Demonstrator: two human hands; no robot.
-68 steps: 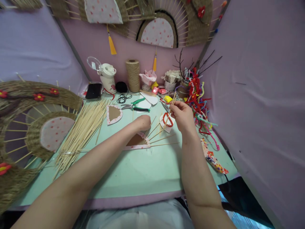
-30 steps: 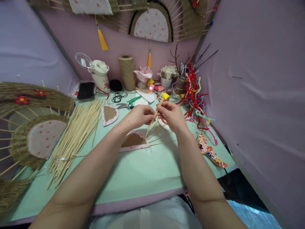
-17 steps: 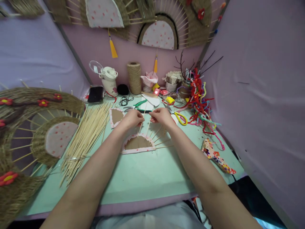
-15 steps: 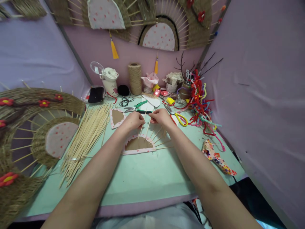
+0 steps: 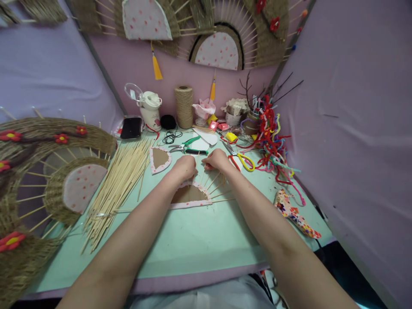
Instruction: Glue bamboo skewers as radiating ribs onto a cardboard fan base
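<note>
A half-round piece of brown cardboard (image 5: 190,194) with a white, pink-dotted fabric rim lies flat in front of me. Thin bamboo sticks (image 5: 222,199) fan out from its curved edge to the upper right. Above that edge, my left hand (image 5: 187,167) is pinched round a bamboo stick, most of which its fingers hide. Close by on the right, my right hand (image 5: 216,160) has its thumb and forefinger pressed together near the top of another stick in the fan. Whether that stick is between them is too small to see.
Left lies a bundle of bamboo sticks (image 5: 119,180) beside a woven fan (image 5: 51,193). Behind my hands are green-handled pliers (image 5: 189,146), a smaller cardboard piece (image 5: 160,159) and yellow-handled scissors (image 5: 246,162). A twine spool (image 5: 184,107) and tangled pipe cleaners (image 5: 268,137) stand farther back.
My left hand has come slightly down and right, and the stick it holds now shows less above the fingers. My right hand stays nearly in place. The whole view has shifted slightly.
</note>
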